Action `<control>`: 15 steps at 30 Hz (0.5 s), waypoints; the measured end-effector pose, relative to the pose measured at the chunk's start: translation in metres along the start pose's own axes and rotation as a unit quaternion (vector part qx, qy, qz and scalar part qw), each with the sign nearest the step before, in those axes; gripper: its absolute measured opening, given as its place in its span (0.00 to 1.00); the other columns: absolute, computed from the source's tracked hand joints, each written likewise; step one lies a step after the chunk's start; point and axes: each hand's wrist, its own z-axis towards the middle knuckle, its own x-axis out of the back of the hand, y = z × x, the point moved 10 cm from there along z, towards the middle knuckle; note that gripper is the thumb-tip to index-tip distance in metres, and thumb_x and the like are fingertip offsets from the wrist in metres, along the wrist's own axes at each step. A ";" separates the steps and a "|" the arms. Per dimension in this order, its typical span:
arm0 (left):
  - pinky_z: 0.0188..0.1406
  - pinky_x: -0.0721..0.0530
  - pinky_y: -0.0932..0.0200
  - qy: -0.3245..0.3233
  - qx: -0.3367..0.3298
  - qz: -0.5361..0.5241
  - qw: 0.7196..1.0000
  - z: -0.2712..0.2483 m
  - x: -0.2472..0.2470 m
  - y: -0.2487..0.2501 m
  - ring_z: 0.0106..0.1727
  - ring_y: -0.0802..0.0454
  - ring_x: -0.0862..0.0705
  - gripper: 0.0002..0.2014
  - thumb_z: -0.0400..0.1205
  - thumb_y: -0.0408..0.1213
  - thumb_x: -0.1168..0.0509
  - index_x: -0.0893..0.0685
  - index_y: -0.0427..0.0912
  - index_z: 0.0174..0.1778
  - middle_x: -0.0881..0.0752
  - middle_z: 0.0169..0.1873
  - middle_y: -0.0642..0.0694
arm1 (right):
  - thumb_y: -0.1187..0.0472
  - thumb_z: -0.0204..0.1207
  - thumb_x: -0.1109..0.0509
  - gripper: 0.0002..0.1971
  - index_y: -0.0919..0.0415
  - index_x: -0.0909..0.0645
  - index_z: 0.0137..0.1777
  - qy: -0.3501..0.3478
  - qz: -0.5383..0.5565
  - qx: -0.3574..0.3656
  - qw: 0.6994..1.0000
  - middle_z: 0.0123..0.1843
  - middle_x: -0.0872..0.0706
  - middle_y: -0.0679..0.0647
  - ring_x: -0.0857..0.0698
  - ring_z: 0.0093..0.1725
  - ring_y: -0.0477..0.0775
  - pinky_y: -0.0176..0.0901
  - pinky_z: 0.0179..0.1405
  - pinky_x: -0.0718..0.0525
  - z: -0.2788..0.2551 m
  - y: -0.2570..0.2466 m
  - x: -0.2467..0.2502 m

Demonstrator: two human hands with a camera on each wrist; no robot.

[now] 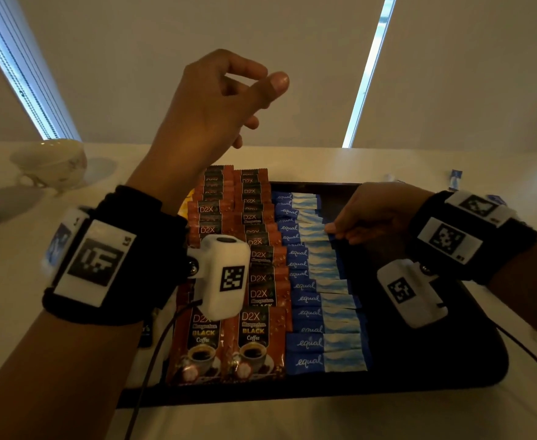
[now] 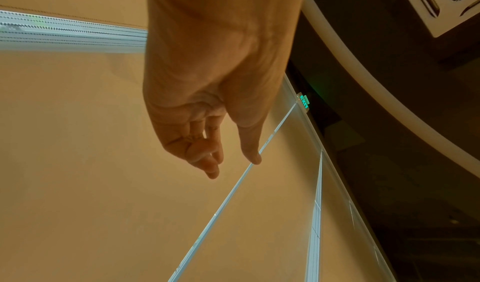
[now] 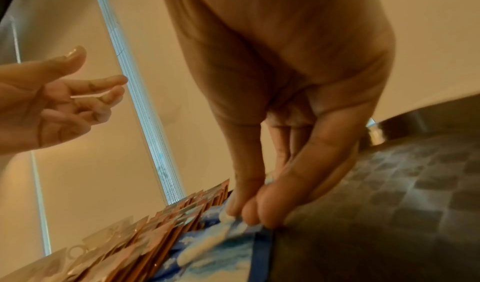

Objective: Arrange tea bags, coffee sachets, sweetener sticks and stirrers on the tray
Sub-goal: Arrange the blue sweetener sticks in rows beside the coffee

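- Dark tray [image 1: 451,369] on a pale surface [image 1: 22,265], holding two rows of brown coffee sachets [image 1: 254,341] beside one row of blue sweetener sticks [image 1: 324,342].
- Right hand [image 1: 372,214] low over the tray, fingertips [image 3: 249,214] pinching a stick mid-row.
- Left hand [image 1: 216,100] raised above the sachets, fingers loosely curled, holding nothing.
- White cup [image 1: 51,163] far left.

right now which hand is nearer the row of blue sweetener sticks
Right. The right hand has its fingers on the sweetener sticks; the left hand is raised above the tray, holding nothing.
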 end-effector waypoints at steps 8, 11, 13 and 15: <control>0.24 0.23 0.70 -0.005 -0.001 0.013 1.000 0.000 -0.001 0.000 0.31 0.65 0.19 0.17 0.78 0.51 0.32 0.18 0.45 0.57 0.12 0.42 0.51 | 0.65 0.75 0.28 0.10 0.66 0.17 0.55 0.066 -0.047 0.040 0.996 0.39 0.17 0.56 0.20 0.36 0.48 0.36 0.22 0.16 -0.003 -0.014 0.020; 0.23 0.24 0.70 -0.010 -0.001 0.018 1.000 -0.001 -0.003 0.000 0.30 0.65 0.20 0.17 0.78 0.51 0.32 0.18 0.45 0.57 0.12 0.42 0.51 | 0.68 0.75 0.29 0.10 0.62 0.17 0.56 0.054 -0.079 0.046 0.994 0.41 0.20 0.55 0.21 0.39 0.50 0.38 0.26 0.18 0.002 -0.015 0.013; 0.23 0.24 0.70 -0.009 -0.002 0.019 1.000 -0.001 -0.003 0.000 0.30 0.65 0.20 0.17 0.78 0.51 0.32 0.17 0.45 0.57 0.12 0.41 0.51 | 0.67 0.75 0.29 0.10 0.63 0.18 0.56 0.048 -0.076 0.041 0.995 0.42 0.20 0.55 0.21 0.39 0.50 0.37 0.24 0.18 0.005 -0.014 0.008; 0.23 0.24 0.70 -0.009 -0.003 0.018 1.000 0.000 -0.003 0.000 0.30 0.65 0.20 0.17 0.78 0.51 0.32 0.17 0.45 0.57 0.12 0.41 0.50 | 0.66 0.75 0.28 0.10 0.64 0.17 0.56 0.052 -0.067 0.031 0.996 0.42 0.20 0.56 0.21 0.38 0.49 0.35 0.21 0.17 0.009 -0.013 0.007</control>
